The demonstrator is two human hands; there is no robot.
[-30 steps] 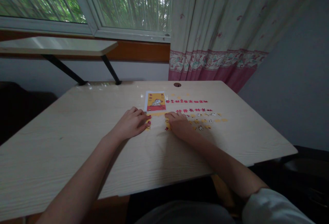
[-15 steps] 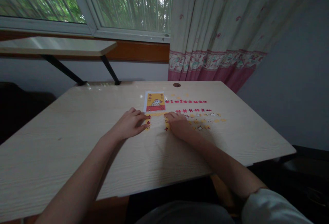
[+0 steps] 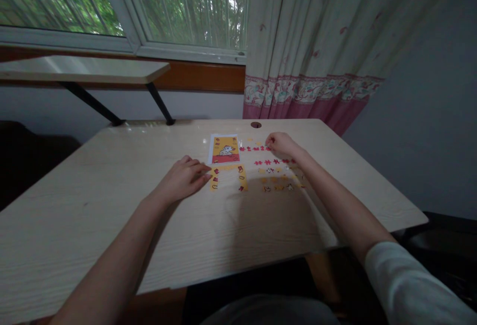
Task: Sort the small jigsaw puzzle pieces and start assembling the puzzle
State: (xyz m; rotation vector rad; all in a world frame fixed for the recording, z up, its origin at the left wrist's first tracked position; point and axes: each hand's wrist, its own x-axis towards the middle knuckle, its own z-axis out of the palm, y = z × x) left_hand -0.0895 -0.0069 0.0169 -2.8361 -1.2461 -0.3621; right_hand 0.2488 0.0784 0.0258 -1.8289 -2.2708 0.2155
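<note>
A partly assembled jigsaw puzzle (image 3: 225, 168) lies on the table, its yellow top and two sides joined around a bare middle. My left hand (image 3: 184, 178) rests flat at its left side, fingers stretched out and fingertips at the edge. Beyond the puzzle lies a reference picture (image 3: 225, 150) of a white animal on yellow and red. My right hand (image 3: 282, 143) is over the far right rows, thumb and fingers pinched together. Whatever they hold, if anything, is hidden. Beside it runs a row of red puzzle pieces (image 3: 255, 149); a few yellow pieces (image 3: 259, 142) lie behind.
Nearer me are a second red row (image 3: 267, 162) and several rows of yellow and white pieces (image 3: 276, 180), partly shaded by my right arm. A raised shelf (image 3: 85, 69) stands at the back left. A round cable hole (image 3: 256, 125) is near the table's far edge.
My right hand has left the puzzle's right side and moved away and to the right, over the far pieces. The puzzle's right side is now uncovered. My left hand has shifted slightly left.
</note>
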